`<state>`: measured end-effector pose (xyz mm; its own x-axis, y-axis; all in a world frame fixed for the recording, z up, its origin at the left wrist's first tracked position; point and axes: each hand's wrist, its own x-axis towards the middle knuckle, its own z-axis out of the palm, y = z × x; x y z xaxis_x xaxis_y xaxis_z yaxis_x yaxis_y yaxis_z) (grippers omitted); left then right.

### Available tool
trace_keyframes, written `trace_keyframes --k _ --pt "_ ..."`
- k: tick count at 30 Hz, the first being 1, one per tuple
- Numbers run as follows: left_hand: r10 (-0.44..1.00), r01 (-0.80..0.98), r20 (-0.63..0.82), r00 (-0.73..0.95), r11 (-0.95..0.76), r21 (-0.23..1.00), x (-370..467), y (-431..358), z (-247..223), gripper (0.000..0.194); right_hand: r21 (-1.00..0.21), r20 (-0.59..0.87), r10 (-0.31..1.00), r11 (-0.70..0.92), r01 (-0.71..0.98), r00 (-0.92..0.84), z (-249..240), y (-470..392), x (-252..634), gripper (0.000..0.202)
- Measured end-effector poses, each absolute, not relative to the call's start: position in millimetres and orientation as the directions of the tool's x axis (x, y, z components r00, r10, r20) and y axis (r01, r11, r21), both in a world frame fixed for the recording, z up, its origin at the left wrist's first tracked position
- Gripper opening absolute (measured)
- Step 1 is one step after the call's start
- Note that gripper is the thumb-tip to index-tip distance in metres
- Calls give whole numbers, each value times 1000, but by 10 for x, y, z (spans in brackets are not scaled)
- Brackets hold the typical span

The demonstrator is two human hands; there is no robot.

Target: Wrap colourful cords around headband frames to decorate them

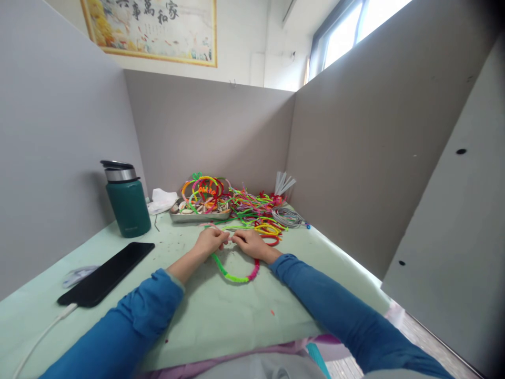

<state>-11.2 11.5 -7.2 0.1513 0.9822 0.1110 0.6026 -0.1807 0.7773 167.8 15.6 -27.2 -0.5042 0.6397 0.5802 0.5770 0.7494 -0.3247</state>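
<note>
A fuzzy pipe-cleaner loop (236, 279) in green, yellow-green and magenta curves toward me over the table, its upper ends running up under my hands. My left hand (211, 242) is closed in a pinch at its upper left. Close beside it, my right hand (251, 245) pinches at the upper right, fingertips nearly meeting those of the left. A small pale pink bit shows between the fingertips; its exact form is hidden. Just behind my right hand lie bent yellow pipe cleaners (268, 229) and a red pipe-cleaner ring (273, 241).
Behind my hands a metal tray (201, 217) holds wooden pieces and finished-looking pipe-cleaner loops (203, 189). Beside it are a heap of coloured pipe cleaners (252, 202) and a grey wire coil (290, 217). On the left stand a green bottle (128, 208) and a charging phone (108, 273). Partitions enclose the table.
</note>
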Motion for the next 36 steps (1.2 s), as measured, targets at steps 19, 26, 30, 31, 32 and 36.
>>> trace_keyframes --k 19,26,30,31,32,36 --pt "922 663 326 207 -377 647 -91 99 -42 33 -370 587 666 727 579 -461 -342 234 1697 26" --pt "902 736 313 298 -426 527 -103 85 -63 35 -366 579 662 732 574 -476 -325 222 1695 24" --pt "903 761 292 315 -424 490 -98 61 -47 34 -359 573 662 732 578 -483 -320 217 1697 24" --pt "903 774 295 313 -422 472 -94 50 -35 34 -359 571 663 732 579 -484 -321 219 1698 23" --pt "902 787 298 311 -420 451 -90 37 -22 34 -358 569 664 732 580 -486 -322 221 1698 23" --pt "904 831 298 307 -407 380 -72 -8 24 33 -348 571 660 733 584 -488 -328 230 1697 22"
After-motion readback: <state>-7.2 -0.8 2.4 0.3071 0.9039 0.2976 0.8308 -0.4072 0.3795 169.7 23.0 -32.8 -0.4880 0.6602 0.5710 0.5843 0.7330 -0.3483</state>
